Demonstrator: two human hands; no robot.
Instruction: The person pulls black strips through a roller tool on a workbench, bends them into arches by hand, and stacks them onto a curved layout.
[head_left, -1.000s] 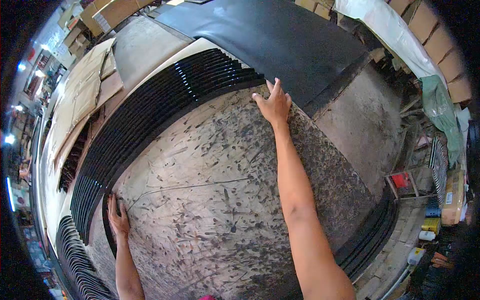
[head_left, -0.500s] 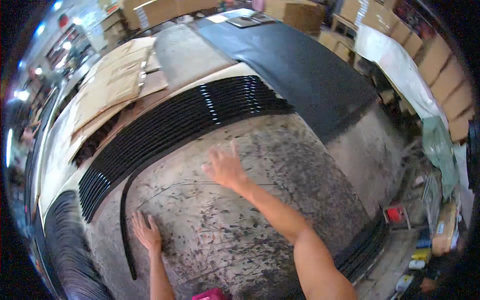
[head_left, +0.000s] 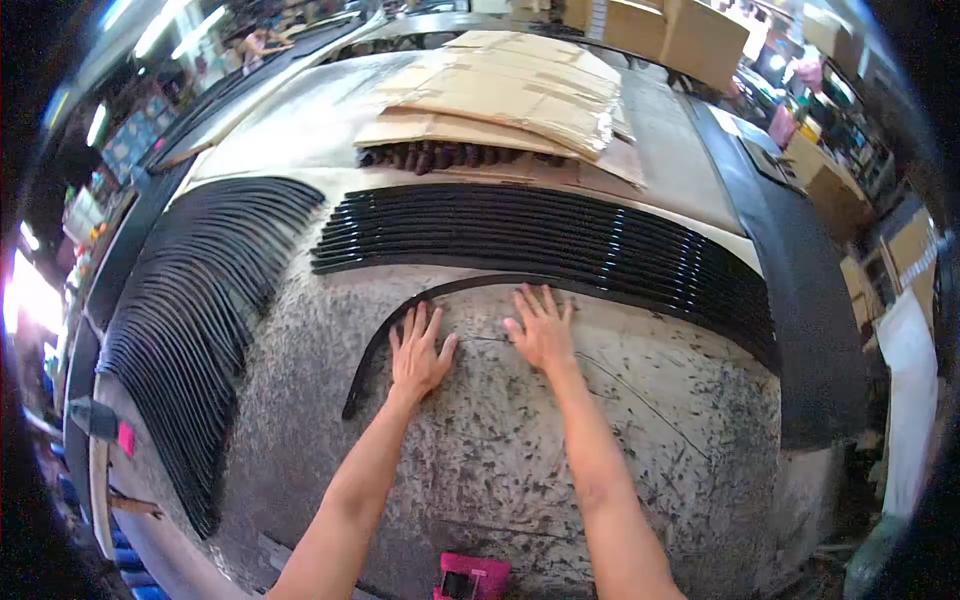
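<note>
A long black strip point(head_left: 450, 287) curves over the worn, dark-speckled table surface point(head_left: 480, 430), its left end bending down toward me. My left hand point(head_left: 422, 355) lies open inside this curve, fingers spread, fingertips close to the strip. To its right, my right hand point(head_left: 543, 335) is also open with fingers apart, fingertips at the strip's lower edge; whether they press on it I cannot tell. Just beyond is a neat row of shiny black strips point(head_left: 480, 225) laid side by side. Neither hand grips anything.
More black strips point(head_left: 190, 280) lie fanned at the left. Flattened cardboard point(head_left: 520, 90) is stacked at the back. A dark sheet point(head_left: 810, 300) covers the right side. A pink-and-black object point(head_left: 487, 570) sits at the near edge. Another person point(head_left: 260, 48) is far off at upper left.
My view has turned left. My left hand has moved forward to the strip, and my hands are closer together. The strip's left end now curves more gently.
</note>
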